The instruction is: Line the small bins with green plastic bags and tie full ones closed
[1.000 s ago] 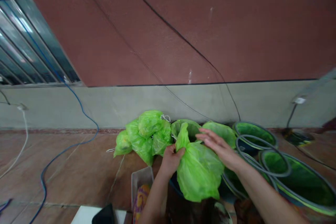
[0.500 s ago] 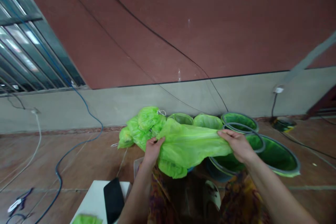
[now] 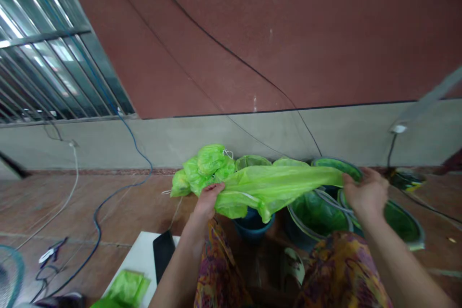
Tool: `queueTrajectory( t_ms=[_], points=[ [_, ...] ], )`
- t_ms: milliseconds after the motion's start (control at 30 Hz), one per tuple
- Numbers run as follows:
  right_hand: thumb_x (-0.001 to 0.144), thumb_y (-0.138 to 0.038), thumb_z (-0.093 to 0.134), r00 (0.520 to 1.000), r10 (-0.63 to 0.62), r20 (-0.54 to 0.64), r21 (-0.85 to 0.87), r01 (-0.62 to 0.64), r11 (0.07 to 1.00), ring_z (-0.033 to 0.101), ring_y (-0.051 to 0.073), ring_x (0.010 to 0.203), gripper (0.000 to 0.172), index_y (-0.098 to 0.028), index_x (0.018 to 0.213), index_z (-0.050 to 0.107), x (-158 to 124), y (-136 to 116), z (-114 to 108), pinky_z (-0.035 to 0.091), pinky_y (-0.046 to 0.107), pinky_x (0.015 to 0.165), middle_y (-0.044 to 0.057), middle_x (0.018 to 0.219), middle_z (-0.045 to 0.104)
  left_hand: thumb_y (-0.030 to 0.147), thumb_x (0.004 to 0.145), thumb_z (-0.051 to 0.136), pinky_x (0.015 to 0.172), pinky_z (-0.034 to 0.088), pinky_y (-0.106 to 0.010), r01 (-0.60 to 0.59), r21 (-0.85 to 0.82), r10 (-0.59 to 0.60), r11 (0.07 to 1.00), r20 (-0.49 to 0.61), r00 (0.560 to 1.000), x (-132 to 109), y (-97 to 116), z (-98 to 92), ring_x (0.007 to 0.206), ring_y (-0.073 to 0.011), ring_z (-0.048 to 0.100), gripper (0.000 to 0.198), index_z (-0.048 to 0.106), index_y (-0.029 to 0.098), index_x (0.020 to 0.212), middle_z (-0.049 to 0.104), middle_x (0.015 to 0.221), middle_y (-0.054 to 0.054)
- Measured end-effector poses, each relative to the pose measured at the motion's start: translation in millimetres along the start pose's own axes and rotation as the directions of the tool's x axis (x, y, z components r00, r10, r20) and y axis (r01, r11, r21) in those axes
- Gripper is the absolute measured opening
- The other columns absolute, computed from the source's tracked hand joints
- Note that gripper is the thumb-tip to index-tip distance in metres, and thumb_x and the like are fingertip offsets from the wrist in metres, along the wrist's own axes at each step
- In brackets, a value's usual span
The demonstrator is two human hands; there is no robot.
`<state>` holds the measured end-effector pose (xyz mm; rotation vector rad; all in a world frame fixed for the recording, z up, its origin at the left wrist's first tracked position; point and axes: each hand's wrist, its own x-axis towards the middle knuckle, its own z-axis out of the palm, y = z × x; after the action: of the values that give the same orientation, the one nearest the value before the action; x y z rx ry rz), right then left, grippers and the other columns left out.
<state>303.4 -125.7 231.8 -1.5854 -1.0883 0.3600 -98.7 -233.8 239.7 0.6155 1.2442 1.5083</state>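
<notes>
A bright green mesh bag (image 3: pixel 277 184) is stretched sideways between my hands, above the buckets. My left hand (image 3: pixel 209 198) pinches its left end, where a pale strip of cord or hem shows. Over by the round bins, my right hand (image 3: pixel 366 192) is closed on the bag's other end; its fingers are slightly blurred. Below the fabric, a small blue bucket (image 3: pixel 252 231) is partly covered. A grey ring (image 3: pixel 330 200) lies across the green-lined bin (image 3: pixel 317 216) near my right forearm.
Filled green mesh bags (image 3: pixel 202 166) with white cords rest against the wall. A white board (image 3: pixel 135 255) carries a black phone (image 3: pixel 164 252) and folded green mesh (image 3: pixel 128 286). A blue hose (image 3: pixel 97 221) crosses the floor, with cutters (image 3: pixel 52 252) beside it. More green-lined bins (image 3: pixel 404 221) stand at right.
My right hand has moved right and slightly up, pulling the bag longer and narrower. The left hand keeps its hold. The blue bucket beneath shows more, and the view has shifted a little.
</notes>
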Motion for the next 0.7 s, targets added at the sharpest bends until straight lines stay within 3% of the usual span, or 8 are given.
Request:
queueTrajectory(
  t_ms=[67, 133, 167, 233, 367, 533, 633, 700],
  points=[
    [0.075, -0.037, 0.059, 0.951, -0.298, -0.083, -0.221, 0.274, 0.936, 0.048, 0.036, 0.117, 0.039, -0.015, 0.107, 0.060, -37.6, -21.8, 8.9, 0.039, 0.052, 0.096, 0.021, 0.112, 0.060, 0.032, 0.046, 0.085, 0.058, 0.048, -0.025, -0.020, -0.073, 0.018, 0.997, -0.035, 0.999, 0.6, -9.2, 13.3, 0.054, -0.0123, 0.059, 0.032, 0.064, 0.014, 0.061, 0.065, 0.059, 0.000],
    [0.084, -0.035, 0.050, 0.829, -0.523, 0.198, -0.108, 0.549, 0.829, 0.056, 0.027, 0.106, 0.031, -0.019, 0.108, 0.060, -85.6, -45.6, 23.9, 0.044, 0.044, 0.093, 0.013, 0.110, 0.062, 0.033, 0.046, 0.085, 0.057, 0.046, -0.024, -0.032, -0.092, 0.028, 0.995, -0.040, 0.999, 0.1, -17.1, 27.0, 0.052, -0.0111, 0.057, 0.032, 0.063, 0.014, 0.059, 0.063, 0.057, 0.001],
    [0.086, -0.034, 0.049, 0.705, -0.585, 0.401, 0.014, 0.634, 0.773, 0.058, 0.023, 0.101, 0.029, -0.021, 0.109, 0.060, -108.9, -56.3, 33.5, 0.047, 0.040, 0.090, 0.009, 0.110, 0.063, 0.035, 0.047, 0.084, 0.056, 0.046, -0.024, -0.030, -0.087, 0.028, 0.996, -0.025, 0.999, -0.8, -20.0, 33.9, 0.052, -0.0110, 0.057, 0.032, 0.063, 0.013, 0.059, 0.063, 0.057, 0.000],
    [0.086, -0.030, 0.051, 0.569, -0.630, 0.529, 0.102, 0.694, 0.713, 0.058, 0.022, 0.102, 0.030, -0.022, 0.114, 0.059, -144.8, -72.2, 54.8, 0.046, 0.038, 0.092, 0.007, 0.112, 0.063, 0.038, 0.051, 0.082, 0.056, 0.046, -0.025, -0.020, -0.062, 0.022, 0.998, 0.034, 0.999, -3.7, -23.5, 46.8, 0.052, -0.0110, 0.057, 0.033, 0.064, 0.013, 0.062, 0.064, 0.058, 0.000],
    [0.086, -0.020, 0.050, 0.561, -0.617, 0.552, 0.021, 0.730, 0.683, 0.058, 0.022, 0.096, 0.025, -0.020, 0.106, 0.063, -161.8, -80.6, 87.1, 0.046, 0.036, 0.090, 0.006, 0.101, 0.066, 0.045, 0.062, 0.075, 0.057, 0.045, -0.024, -0.055, 0.042, 0.048, 0.998, 0.150, 0.987, -11.4, -23.0, 64.9, 0.053, -0.0109, 0.056, 0.034, 0.066, 0.014, 0.069, 0.062, 0.058, 0.001],
    [0.088, -0.020, 0.049, 0.555, -0.632, 0.542, -0.007, 0.754, 0.656, 0.060, 0.019, 0.084, 0.018, -0.020, 0.088, 0.067, -142.2, -75.0, 89.2, 0.045, 0.032, 0.083, 0.003, 0.086, 0.068, 0.039, 0.071, 0.069, 0.069, 0.047, -0.024, -0.243, 0.176, 0.173, 0.954, 0.340, 0.925, -18.9, -21.2, 66.5, 0.073, -0.0132, 0.060, 0.030, 0.066, 0.014, 0.088, 0.068, 0.080, -0.002],
    [0.089, -0.022, 0.050, 0.593, -0.671, 0.445, -0.009, 0.753, 0.658, 0.060, 0.018, 0.082, 0.017, -0.020, 0.090, 0.067, -134.5, -74.3, 80.6, 0.045, 0.031, 0.081, 0.003, 0.086, 0.069, 0.019, 0.068, 0.067, 0.078, 0.048, -0.026, -0.415, 0.348, 0.216, 0.841, 0.488, 0.846, -19.0, -27.1, 61.8, 0.086, -0.0159, 0.062, 0.036, 0.063, 0.017, 0.104, 0.069, 0.096, -0.003],
    [0.089, -0.024, 0.051, 0.584, -0.706, 0.401, -0.010, 0.773, 0.634, 0.060, 0.017, 0.081, 0.016, -0.020, 0.089, 0.067, -130.1, -75.0, 73.8, 0.045, 0.030, 0.080, 0.003, 0.084, 0.068, 0.010, 0.068, 0.059, 0.080, 0.048, -0.027, -0.506, 0.518, 0.265, 0.689, 0.470, 0.842, -16.4, -32.7, 58.9, 0.086, -0.0161, 0.062, 0.036, 0.064, 0.017, 0.104, 0.069, 0.094, -0.003]
  ],
)
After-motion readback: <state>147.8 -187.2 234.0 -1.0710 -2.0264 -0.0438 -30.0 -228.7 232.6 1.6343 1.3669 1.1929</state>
